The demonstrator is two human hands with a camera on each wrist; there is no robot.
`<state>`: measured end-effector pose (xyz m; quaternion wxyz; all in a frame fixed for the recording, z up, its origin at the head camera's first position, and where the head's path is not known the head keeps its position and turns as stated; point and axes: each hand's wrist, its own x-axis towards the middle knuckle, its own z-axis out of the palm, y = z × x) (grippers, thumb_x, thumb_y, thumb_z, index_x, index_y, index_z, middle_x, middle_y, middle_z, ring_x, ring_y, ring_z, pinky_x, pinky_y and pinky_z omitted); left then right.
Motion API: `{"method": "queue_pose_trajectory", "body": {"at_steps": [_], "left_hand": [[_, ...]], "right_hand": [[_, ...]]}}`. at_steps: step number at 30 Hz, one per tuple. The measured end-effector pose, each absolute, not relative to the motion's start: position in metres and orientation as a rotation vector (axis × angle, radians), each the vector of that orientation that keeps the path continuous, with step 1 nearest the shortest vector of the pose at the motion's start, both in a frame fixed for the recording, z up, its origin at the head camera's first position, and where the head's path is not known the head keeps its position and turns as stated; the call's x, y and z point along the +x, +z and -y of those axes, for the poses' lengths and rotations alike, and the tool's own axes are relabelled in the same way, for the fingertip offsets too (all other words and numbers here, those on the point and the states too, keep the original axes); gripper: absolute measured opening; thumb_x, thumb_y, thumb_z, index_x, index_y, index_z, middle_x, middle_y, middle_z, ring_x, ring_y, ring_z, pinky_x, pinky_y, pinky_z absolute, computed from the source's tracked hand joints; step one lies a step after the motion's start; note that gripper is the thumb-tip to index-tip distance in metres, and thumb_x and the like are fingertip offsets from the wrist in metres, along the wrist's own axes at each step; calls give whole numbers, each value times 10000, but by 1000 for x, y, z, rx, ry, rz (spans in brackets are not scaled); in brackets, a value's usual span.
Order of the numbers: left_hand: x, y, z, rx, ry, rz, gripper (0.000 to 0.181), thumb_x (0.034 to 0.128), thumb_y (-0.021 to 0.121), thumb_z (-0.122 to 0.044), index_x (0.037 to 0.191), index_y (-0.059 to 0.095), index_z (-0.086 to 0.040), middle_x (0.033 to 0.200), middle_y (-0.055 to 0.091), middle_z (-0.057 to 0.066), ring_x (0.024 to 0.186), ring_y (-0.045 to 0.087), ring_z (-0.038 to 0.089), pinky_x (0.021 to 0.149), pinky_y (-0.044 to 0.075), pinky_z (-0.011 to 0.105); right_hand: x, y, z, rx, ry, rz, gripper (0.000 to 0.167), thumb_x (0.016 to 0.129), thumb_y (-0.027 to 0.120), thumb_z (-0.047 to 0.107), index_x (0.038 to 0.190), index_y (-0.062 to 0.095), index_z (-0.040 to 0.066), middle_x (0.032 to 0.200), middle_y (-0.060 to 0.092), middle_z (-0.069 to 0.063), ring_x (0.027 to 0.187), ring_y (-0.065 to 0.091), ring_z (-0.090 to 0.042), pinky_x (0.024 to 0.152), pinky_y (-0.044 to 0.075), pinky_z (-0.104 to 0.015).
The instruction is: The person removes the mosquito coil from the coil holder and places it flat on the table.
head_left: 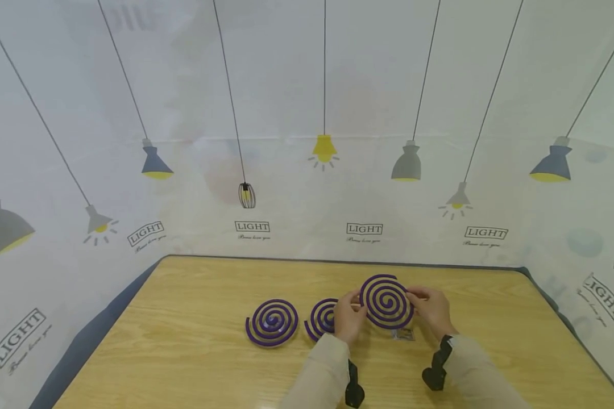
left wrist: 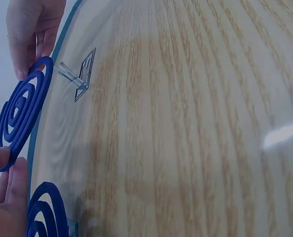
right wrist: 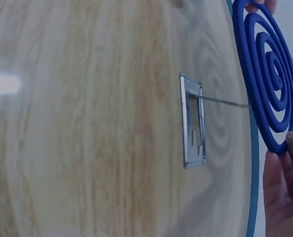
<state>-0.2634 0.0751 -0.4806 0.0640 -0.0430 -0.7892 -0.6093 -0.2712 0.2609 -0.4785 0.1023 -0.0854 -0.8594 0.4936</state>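
Between both hands a purple mosquito coil is held up off the table, tilted so its flat face shows. My left hand pinches its left rim with thumb and fingers. On the opposite rim, my right hand pinches it the same way. Below the coil a small rectangular metal stand lies on the table, with a thin prong rising from it. A second coil sits left of my left hand, which partly covers it. Farther left is a third coil.
The wooden table has a dark blue edge at the back and sides. A white wall covering printed with hanging lamps surrounds it. Black wrist straps sit over the light sleeves.
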Motion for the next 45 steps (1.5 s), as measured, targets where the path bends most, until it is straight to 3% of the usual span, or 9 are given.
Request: {"method": "queue_pose_trajectory", "body": {"at_steps": [7, 12, 19, 28, 32, 41, 45], "left_hand": [[-267, -480, -77, -90, -1834, 2381, 375, 763, 611, 55, 1133, 570, 14, 870, 594, 102, 715, 568, 138, 593, 482, 221], [-269, -479, -79, -82, -1798, 2367, 390, 762, 604, 75, 1146, 561, 14, 893, 542, 111, 723, 536, 139, 599, 471, 221], [-267, -479, -84, -53, -1773, 2321, 388, 706, 596, 156, 1087, 571, 84, 878, 510, 116, 741, 559, 186, 620, 483, 196], [-267, -478, -84, -40, -1795, 2391, 339, 745, 599, 112, 1080, 587, 60, 971, 554, 134, 833, 589, 225, 678, 498, 229], [-268, -480, -84, -42, -1821, 2408, 323, 765, 582, 106, 1085, 578, 59, 986, 560, 139, 874, 585, 241, 715, 498, 255], [-268, -483, -87, -60, -1837, 2451, 381, 763, 589, 73, 1140, 545, 47, 1083, 577, 164, 927, 586, 255, 741, 498, 281], [-266, -483, -87, -61, -1799, 2489, 417, 757, 611, 51, 1165, 526, 44, 1113, 566, 165, 947, 581, 259, 776, 487, 308]], "right_hand": [[-276, -472, -258, -226, 1435, 2538, 231, 857, 567, 82, 1014, 604, -82, 933, 598, -215, 748, 599, -233, 638, 529, -332], [-281, -471, -257, -204, 1425, 2519, 209, 851, 571, 71, 992, 613, -76, 891, 612, -184, 715, 602, -194, 605, 529, -357], [-284, -476, -257, -193, 1338, 2547, 198, 843, 578, 69, 969, 625, -76, 902, 623, -205, 784, 592, -275, 598, 505, -262], [-287, -486, -263, -255, 1371, 2567, 206, 851, 567, 70, 989, 614, -76, 925, 617, -210, 722, 590, -196, 562, 483, -204], [-287, -488, -265, -262, 1368, 2587, 202, 854, 561, 69, 993, 615, -68, 941, 614, -204, 767, 589, -211, 564, 467, -178], [-284, -489, -268, -294, 1324, 2633, 213, 846, 571, 84, 983, 618, -71, 952, 612, -211, 883, 563, -317, 758, 458, -395], [-282, -492, -269, -307, 1344, 2652, 218, 847, 566, 81, 994, 610, -74, 957, 610, -214, 897, 558, -328, 794, 441, -420]]}}
